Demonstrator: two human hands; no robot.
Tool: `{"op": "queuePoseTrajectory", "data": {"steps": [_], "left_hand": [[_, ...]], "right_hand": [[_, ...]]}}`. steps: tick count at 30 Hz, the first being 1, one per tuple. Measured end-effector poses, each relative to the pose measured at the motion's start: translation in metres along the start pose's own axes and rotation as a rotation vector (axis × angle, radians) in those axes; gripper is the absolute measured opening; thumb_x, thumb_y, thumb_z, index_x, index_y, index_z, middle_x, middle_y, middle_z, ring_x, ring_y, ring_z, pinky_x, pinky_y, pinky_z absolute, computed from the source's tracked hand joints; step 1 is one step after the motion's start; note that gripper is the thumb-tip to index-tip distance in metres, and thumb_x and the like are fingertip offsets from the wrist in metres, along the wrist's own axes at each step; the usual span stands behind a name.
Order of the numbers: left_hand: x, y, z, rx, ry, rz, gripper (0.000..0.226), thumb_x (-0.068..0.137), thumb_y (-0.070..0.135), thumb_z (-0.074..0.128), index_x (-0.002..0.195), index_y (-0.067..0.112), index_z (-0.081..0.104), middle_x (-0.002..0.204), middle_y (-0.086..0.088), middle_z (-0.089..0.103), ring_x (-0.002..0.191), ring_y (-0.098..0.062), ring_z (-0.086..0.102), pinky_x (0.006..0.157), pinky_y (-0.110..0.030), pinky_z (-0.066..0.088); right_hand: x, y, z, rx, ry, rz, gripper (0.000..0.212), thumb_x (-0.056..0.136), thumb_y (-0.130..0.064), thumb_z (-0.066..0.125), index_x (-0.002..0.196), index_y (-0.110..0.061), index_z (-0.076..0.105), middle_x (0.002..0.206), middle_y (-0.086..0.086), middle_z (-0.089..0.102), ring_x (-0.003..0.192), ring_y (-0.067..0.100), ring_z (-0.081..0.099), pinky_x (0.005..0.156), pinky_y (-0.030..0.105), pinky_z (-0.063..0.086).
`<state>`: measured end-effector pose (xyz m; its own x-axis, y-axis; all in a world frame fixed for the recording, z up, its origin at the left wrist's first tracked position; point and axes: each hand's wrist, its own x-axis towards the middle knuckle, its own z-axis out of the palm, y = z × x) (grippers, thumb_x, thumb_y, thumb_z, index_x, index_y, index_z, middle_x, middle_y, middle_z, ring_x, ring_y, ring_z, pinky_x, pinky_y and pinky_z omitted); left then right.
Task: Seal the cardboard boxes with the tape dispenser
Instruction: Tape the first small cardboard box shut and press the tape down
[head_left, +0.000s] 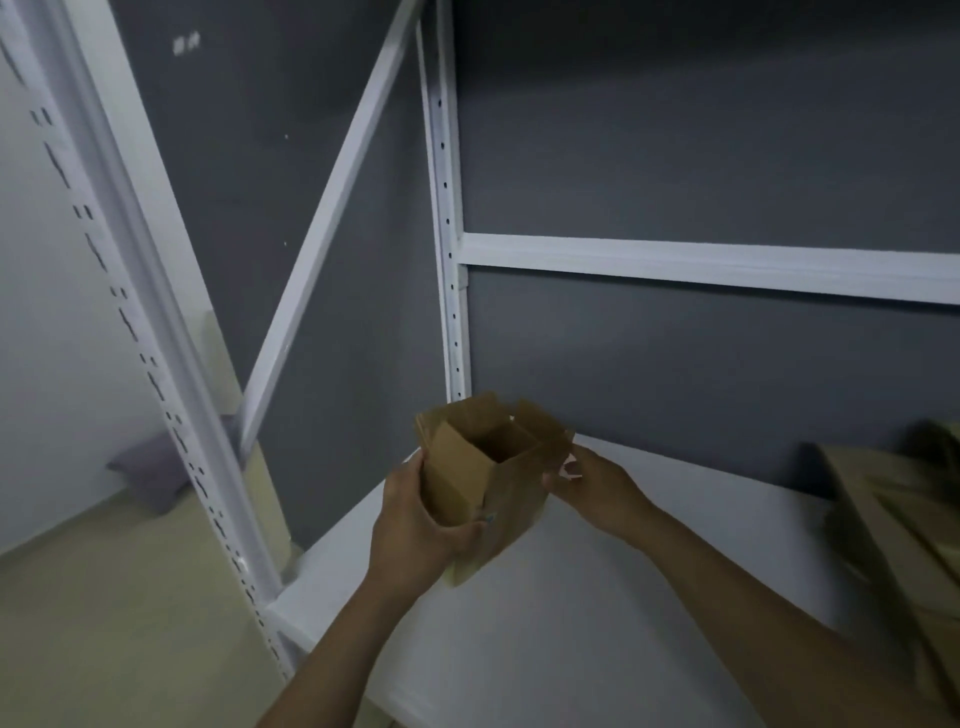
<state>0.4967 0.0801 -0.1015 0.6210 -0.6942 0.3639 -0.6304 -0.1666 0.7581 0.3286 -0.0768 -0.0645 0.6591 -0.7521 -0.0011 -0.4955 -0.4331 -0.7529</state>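
A small brown cardboard box is held in the air above the white shelf, its top flaps standing open and its inside dark. My left hand grips the box's left side and bottom, thumb across the front face. My right hand pinches the box's right flap at its edge. No tape dispenser is in view.
A stack of flat cardboard lies on the shelf at the right edge. White rack uprights and a diagonal brace stand against a grey wall. A beige floor and a grey cushion lie to the left.
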Motion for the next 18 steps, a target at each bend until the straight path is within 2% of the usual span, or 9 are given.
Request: {"op": "queuePoseTrajectory", "data": {"steps": [3,5,7,11,13,16,18], "left_hand": [[0.051,-0.029,0.016,0.022,0.003,-0.025,0.121,0.051,0.065,0.082,0.149,0.031,0.020,0.137,0.013,0.038,0.117,-0.009,0.045,0.091,-0.034,0.051],[0.083,-0.046,0.028,0.031,0.015,-0.033,0.118,0.053,0.066,0.081,0.149,0.029,0.024,0.140,0.008,0.041,0.121,-0.012,0.046,0.095,-0.036,0.050],[0.110,-0.053,0.038,0.013,0.022,-0.072,0.115,0.054,0.059,0.084,0.148,0.026,0.028,0.142,0.003,0.041,0.123,-0.013,0.044,0.098,-0.033,0.047],[0.147,-0.061,0.056,-0.061,0.073,-0.094,0.114,0.057,0.043,0.090,0.148,0.022,0.024,0.139,0.003,0.036,0.116,-0.007,0.037,0.092,-0.024,0.037],[0.162,-0.066,0.067,-0.076,0.091,-0.137,0.113,0.060,0.038,0.090,0.148,0.019,0.022,0.137,0.001,0.034,0.117,-0.011,0.038,0.092,-0.028,0.040],[0.186,-0.071,0.079,-0.101,0.121,-0.180,0.117,0.057,0.035,0.092,0.148,0.013,0.022,0.137,-0.005,0.036,0.122,-0.023,0.043,0.100,-0.041,0.045],[0.201,-0.073,0.090,-0.143,0.117,-0.190,0.120,0.051,0.037,0.094,0.146,0.015,0.024,0.134,-0.003,0.041,0.120,-0.022,0.047,0.098,-0.044,0.048]], "right_hand": [[0.054,0.000,0.004,-0.130,-0.038,-0.056,0.060,0.096,-0.037,0.052,0.147,-0.015,0.030,0.146,0.005,0.043,0.129,0.019,0.045,0.090,0.017,0.033],[0.088,0.004,0.004,-0.227,-0.068,-0.087,0.058,0.097,-0.036,0.051,0.147,-0.012,0.031,0.148,0.005,0.040,0.131,0.019,0.043,0.097,0.019,0.033],[0.119,0.008,0.001,-0.329,-0.089,-0.086,0.057,0.098,-0.038,0.050,0.145,-0.010,0.035,0.150,0.005,0.037,0.135,0.018,0.038,0.104,0.021,0.029],[0.167,0.016,0.001,-0.472,-0.099,-0.080,0.055,0.097,-0.043,0.049,0.142,-0.012,0.043,0.148,0.005,0.040,0.134,0.019,0.039,0.106,0.023,0.029],[0.182,0.019,0.002,-0.529,-0.107,-0.081,0.055,0.097,-0.044,0.048,0.142,-0.013,0.044,0.147,0.007,0.040,0.133,0.020,0.039,0.107,0.025,0.032],[0.199,0.026,0.004,-0.598,-0.116,-0.079,0.055,0.097,-0.043,0.047,0.143,-0.013,0.043,0.148,0.007,0.039,0.134,0.021,0.038,0.109,0.026,0.032],[0.206,0.030,0.004,-0.625,-0.116,-0.066,0.055,0.098,-0.043,0.046,0.143,-0.012,0.043,0.148,0.006,0.039,0.134,0.022,0.039,0.109,0.027,0.032]]}}
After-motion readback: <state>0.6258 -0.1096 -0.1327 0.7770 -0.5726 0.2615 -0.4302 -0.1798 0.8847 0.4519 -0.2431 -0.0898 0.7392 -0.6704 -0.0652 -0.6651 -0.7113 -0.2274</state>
